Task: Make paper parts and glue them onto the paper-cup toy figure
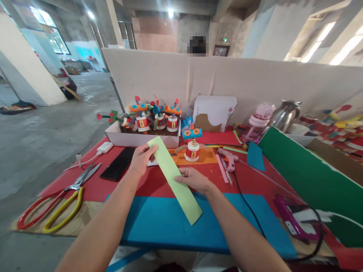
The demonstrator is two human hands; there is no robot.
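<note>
From the frame's bottom corners our forearms (109, 223) angle to centre, left hand (142, 158) pinching the green paper strip (169, 170) near its top, right hand (196, 179) gripping its middle.

No legible text: white box (217, 104), table's (153, 185) back edge, bears red logo (230, 110); cup label (193, 154), green wall sign (225, 39) too small.

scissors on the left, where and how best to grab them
Probably by the red loop and yellow loop, coming from the near edge: both lie toward the wearer, spread apart, while the parted blades point away. The left hand is nearer, but it and the right hand hold the green strip.
</note>
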